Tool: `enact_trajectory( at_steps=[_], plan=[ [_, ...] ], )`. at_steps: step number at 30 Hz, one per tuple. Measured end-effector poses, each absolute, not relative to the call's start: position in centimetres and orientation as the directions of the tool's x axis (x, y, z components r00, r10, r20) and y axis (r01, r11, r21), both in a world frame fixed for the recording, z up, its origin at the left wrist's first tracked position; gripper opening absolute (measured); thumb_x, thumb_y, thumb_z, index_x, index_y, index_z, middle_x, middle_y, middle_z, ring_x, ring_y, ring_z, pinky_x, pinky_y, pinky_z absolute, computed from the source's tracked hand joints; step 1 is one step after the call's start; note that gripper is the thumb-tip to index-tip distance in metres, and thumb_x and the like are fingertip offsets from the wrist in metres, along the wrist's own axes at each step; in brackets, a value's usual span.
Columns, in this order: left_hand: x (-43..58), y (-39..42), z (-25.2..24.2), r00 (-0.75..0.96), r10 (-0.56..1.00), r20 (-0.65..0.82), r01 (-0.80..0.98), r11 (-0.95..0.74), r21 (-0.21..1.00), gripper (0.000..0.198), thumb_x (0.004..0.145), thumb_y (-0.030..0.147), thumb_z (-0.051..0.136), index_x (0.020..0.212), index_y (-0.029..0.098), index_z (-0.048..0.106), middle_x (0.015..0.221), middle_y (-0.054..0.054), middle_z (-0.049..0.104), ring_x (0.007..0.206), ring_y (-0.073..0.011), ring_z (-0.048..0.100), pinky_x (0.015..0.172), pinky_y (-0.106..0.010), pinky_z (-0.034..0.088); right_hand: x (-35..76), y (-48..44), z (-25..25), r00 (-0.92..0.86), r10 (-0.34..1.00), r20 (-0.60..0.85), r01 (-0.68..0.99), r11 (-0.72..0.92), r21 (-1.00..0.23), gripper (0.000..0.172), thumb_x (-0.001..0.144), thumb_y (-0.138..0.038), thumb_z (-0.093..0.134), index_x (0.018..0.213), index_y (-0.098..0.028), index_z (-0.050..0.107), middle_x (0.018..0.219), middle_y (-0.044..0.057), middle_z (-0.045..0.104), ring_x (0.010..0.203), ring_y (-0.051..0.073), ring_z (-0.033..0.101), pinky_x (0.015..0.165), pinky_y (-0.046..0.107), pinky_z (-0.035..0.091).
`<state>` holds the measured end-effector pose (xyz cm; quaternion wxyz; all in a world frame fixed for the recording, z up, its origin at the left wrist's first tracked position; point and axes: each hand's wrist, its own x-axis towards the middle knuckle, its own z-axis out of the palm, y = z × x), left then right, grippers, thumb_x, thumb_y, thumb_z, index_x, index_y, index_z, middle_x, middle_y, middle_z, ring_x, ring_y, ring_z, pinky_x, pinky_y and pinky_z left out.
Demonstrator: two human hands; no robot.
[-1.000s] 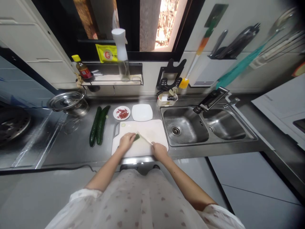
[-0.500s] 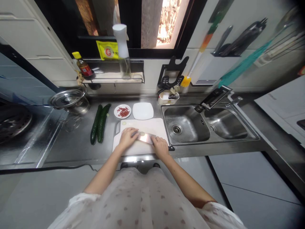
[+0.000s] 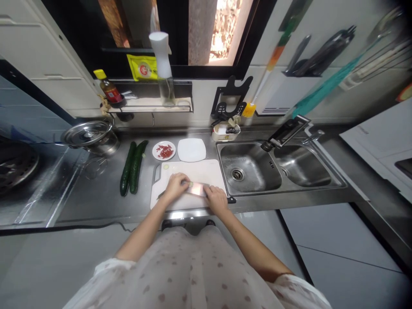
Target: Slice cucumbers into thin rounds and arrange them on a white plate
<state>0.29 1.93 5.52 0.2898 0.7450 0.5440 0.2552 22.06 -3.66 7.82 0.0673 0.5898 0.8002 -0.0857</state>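
My right hand (image 3: 216,198) is closed round the handle of a kitchen knife (image 3: 198,189), its shiny blade pointing left over the white cutting board (image 3: 206,169). The fingers of my left hand (image 3: 176,185) are pinched together at the far end of the blade, on a pale green cucumber slice (image 3: 191,184). A dark green end of something (image 3: 161,195), perhaps a cucumber, shows beside my left wrist; the rest is hidden. Another cucumber slice (image 3: 166,166) lies at the board's upper left corner. Two whole cucumbers (image 3: 132,167) lie side by side left of the board.
Behind the board stand a small plate (image 3: 156,155) of chopped red pieces (image 3: 165,151) and a white square plate (image 3: 192,149). A double sink (image 3: 251,189) adjoins on the right. A lidded steel pot (image 3: 104,143) stands at left. A black handle (image 3: 231,200) sticks out at the board's right edge.
My left fingers have shifted slightly right and down, onto the slice lying against the blade. The dark green end beside my left wrist has come into view. My right hand keeps its grip.
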Motion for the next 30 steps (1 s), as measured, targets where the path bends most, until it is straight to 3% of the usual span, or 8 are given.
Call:
enact_trajectory(
  at_steps=[4, 8, 12, 20, 30],
  plan=[
    [-0.1, 2.3, 5.1, 0.053, 0.994, 0.092, 0.588, -0.106, 0.802, 0.011, 0.081, 0.027, 0.061, 0.084, 0.020, 0.068, 0.089, -0.002, 0.069, 0.086, -0.0171, 0.062, 0.083, -0.030, 0.047, 22.9, -3.6, 7.7, -0.249, 0.942, -0.224, 0.969, 0.241, -0.060, 0.039, 0.093, -0.027, 0.046, 0.130, -0.020, 0.050, 0.108, 0.012, 0.061, 0.099, 0.023, 0.052, 0.084, 0.032, 0.031],
    [-1.7, 3.4, 3.5, -0.213, 0.977, -0.030, 0.473, 0.130, 0.871, 0.019, 0.078, 0.035, 0.065, 0.083, 0.018, 0.067, 0.080, -0.002, 0.069, 0.075, -0.0161, 0.063, 0.073, -0.027, 0.049, 23.9, -3.4, 7.6, -0.206, 0.947, -0.247, 0.979, 0.198, -0.055, 0.040, 0.092, -0.029, 0.050, 0.130, -0.021, 0.051, 0.108, 0.011, 0.061, 0.101, 0.023, 0.053, 0.084, 0.030, 0.033],
    [-3.6, 4.9, 1.4, -0.347, 0.930, -0.120, 0.413, 0.267, 0.870, 0.022, 0.072, 0.037, 0.069, 0.082, 0.017, 0.067, 0.077, -0.003, 0.068, 0.071, -0.0153, 0.063, 0.070, -0.026, 0.048, 24.5, -3.2, 7.3, -0.178, 0.952, -0.248, 0.984, 0.169, -0.056, 0.041, 0.091, -0.028, 0.051, 0.131, -0.021, 0.051, 0.107, 0.009, 0.062, 0.100, 0.022, 0.054, 0.084, 0.029, 0.034],
    [-5.1, 7.7, -0.9, -0.452, 0.887, -0.097, 0.493, 0.339, 0.801, 0.018, 0.075, 0.030, 0.063, 0.089, 0.019, 0.065, 0.083, -0.003, 0.069, 0.075, -0.0144, 0.062, 0.070, -0.024, 0.046, 24.7, -3.0, 6.7, -0.163, 0.959, -0.231, 0.986, 0.146, -0.086, 0.040, 0.089, -0.029, 0.052, 0.129, -0.022, 0.053, 0.103, 0.007, 0.064, 0.097, 0.021, 0.055, 0.081, 0.028, 0.035],
    [-5.4, 9.2, -1.3, -0.415, 0.906, -0.089, 0.623, 0.354, 0.698, 0.023, 0.080, 0.023, 0.055, 0.101, 0.020, 0.063, 0.097, -0.007, 0.070, 0.086, -0.0184, 0.062, 0.076, -0.026, 0.043, 24.9, -2.7, 6.6, -0.143, 0.960, -0.240, 0.987, 0.121, -0.105, 0.039, 0.088, -0.026, 0.054, 0.127, -0.023, 0.056, 0.103, 0.007, 0.065, 0.097, 0.020, 0.056, 0.079, 0.027, 0.036]
  ],
)
